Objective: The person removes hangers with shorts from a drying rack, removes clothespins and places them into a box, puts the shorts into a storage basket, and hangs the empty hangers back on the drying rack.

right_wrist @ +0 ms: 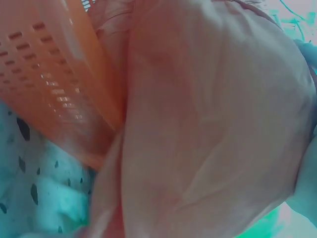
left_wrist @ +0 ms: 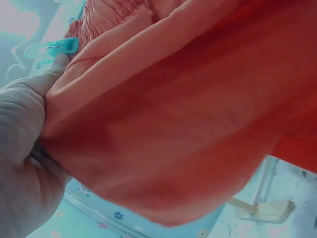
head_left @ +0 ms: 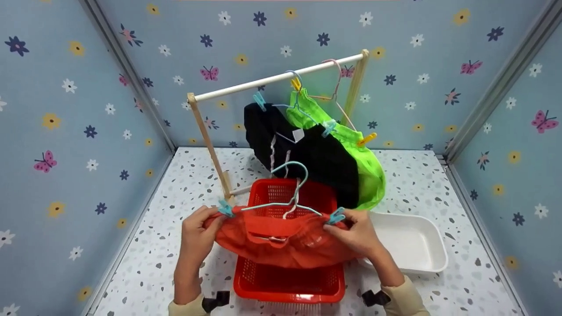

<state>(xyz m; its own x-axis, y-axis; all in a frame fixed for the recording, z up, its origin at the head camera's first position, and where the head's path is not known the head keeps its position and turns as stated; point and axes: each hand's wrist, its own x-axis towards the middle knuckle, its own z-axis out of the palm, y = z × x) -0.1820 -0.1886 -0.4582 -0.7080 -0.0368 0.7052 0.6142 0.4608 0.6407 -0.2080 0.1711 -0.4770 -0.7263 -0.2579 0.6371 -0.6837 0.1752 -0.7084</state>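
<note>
Orange-red shorts [head_left: 285, 254] with a gathered waistband and a white drawstring are stretched between my two hands above a red basket [head_left: 290, 297]. A light teal hanger [head_left: 306, 175] lies along the waistband, its hook pointing up and away. My left hand [head_left: 197, 235] pinches the left end of the waistband beside a blue clothespin [head_left: 226, 208]. At the other end, my right hand [head_left: 358, 232] grips the cloth next to a second blue clothespin [head_left: 336, 216]. In the left wrist view the thumb of the left hand [left_wrist: 25, 134] reaches the clothespin.
Behind the basket stands a wooden rack with a white bar [head_left: 263, 83]. Black shorts [head_left: 325, 162] and neon green shorts [head_left: 372, 169] hang there on hangers with clothespins. A white tray [head_left: 443, 250] is at the right. Patterned walls [head_left: 109, 158] enclose the speckled table.
</note>
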